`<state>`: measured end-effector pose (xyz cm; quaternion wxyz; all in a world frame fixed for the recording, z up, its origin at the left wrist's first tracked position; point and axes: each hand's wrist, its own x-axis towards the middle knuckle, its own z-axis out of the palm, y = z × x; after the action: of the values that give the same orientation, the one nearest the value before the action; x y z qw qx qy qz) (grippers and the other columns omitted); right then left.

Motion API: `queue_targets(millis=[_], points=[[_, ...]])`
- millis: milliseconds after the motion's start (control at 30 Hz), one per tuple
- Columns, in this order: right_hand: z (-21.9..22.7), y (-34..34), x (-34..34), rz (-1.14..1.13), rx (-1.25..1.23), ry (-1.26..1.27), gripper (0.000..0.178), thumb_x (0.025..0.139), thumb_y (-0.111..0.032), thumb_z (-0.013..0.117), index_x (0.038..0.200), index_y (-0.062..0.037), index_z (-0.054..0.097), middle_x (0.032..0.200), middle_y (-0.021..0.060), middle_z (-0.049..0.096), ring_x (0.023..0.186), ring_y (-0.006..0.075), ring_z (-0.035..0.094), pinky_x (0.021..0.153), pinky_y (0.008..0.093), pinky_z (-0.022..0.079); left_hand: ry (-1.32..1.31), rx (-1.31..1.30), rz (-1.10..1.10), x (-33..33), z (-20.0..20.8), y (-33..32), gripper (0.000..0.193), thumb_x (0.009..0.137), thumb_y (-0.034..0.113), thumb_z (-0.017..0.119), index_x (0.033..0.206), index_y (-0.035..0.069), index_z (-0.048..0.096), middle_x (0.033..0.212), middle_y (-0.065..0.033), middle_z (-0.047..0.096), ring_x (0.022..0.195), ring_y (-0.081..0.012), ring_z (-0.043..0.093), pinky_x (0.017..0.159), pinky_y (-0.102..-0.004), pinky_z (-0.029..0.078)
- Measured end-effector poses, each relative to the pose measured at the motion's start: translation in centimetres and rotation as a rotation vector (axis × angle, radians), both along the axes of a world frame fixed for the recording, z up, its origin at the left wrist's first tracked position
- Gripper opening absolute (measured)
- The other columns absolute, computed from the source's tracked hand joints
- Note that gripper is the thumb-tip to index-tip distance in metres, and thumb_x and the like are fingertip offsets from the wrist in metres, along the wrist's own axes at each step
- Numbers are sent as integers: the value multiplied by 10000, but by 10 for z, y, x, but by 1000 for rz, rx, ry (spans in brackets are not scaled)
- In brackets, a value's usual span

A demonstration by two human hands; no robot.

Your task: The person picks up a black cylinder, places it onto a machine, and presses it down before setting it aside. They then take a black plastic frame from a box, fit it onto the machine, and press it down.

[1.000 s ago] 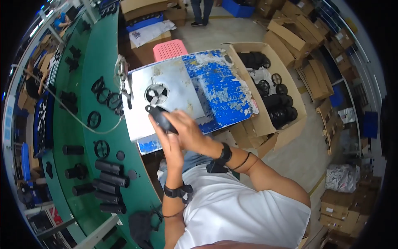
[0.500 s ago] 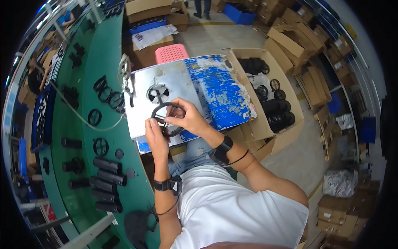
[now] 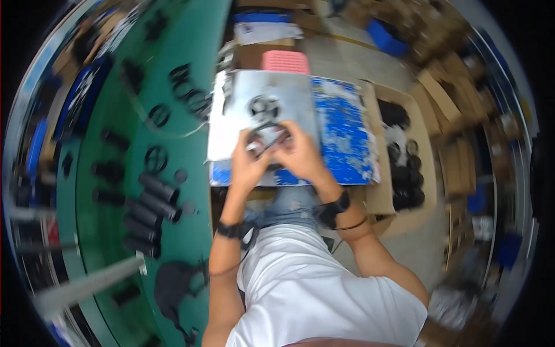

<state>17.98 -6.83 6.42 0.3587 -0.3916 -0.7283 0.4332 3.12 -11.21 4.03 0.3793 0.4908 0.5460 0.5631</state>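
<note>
Both of my hands hold a black ring (image 3: 262,128) between them, just above a silver metal plate (image 3: 231,124). My left hand (image 3: 247,161) grips its left side, and my right hand (image 3: 298,155) closes round the right side with the fingertips near its middle. Motion blur hides the ring's finer detail. Beyond the ring, at the plate's middle, is a dark round spoked piece (image 3: 265,106). The plate rests at the left of a worn blue board (image 3: 344,130).
Left, a green bench (image 3: 191,144) carries black tubes (image 3: 159,188), spoked rings (image 3: 156,158) and a hanging pale cable. Right stands a cardboard box (image 3: 429,168) of black round parts. A pink perforated stool (image 3: 286,62) is behind the board; cartons line the far right.
The view has turned, so the board now appears squarer and further right. My hands have come closer together round the ring, which is tilted flatter than before.
</note>
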Motion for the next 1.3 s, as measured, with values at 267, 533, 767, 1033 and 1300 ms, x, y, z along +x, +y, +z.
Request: queue_targets(millis=[267,533,767,1033,1300], points=[[-37,45,12,19,-28,-49,394,785,-42,625,1161,3,514,790,50,608,681,73,587,575,263,485,9,85,26,8,-39,49,374,710,155,728,1042,35,608,720,-78,631,565,-131,608,550,-314,503],[-61,80,-12,-100,28,95,446,789,-7,622,1215,-51,498,742,28,574,551,79,558,486,244,463,589,10,220,2,-35,73,430,770,200,658,1187,115,599,692,-109,643,607,-245,640,595,-377,503],[-72,129,-8,-305,455,-406,472,743,-266,684,1195,-136,649,1111,114,626,1066,252,570,927,397,423,858,63,64,-46,-55,155,397,713,246,728,1095,143,706,1186,-117,574,1174,-319,489,962,-454,404],[-74,86,-3,-209,478,-534,901,762,-520,683,1363,78,379,1393,237,428,1342,358,352,1114,451,259,989,197,-17,-59,-73,160,353,969,217,453,1265,66,571,1366,-143,507,1299,-379,410,1085,-458,318],[-70,98,-7,-210,421,-541,1015,656,-547,766,1395,14,353,1366,226,451,1322,365,375,1093,480,263,844,246,55,-45,-75,139,331,972,189,457,1176,-28,600,1312,-200,538,1273,-360,451,1072,-431,336]])
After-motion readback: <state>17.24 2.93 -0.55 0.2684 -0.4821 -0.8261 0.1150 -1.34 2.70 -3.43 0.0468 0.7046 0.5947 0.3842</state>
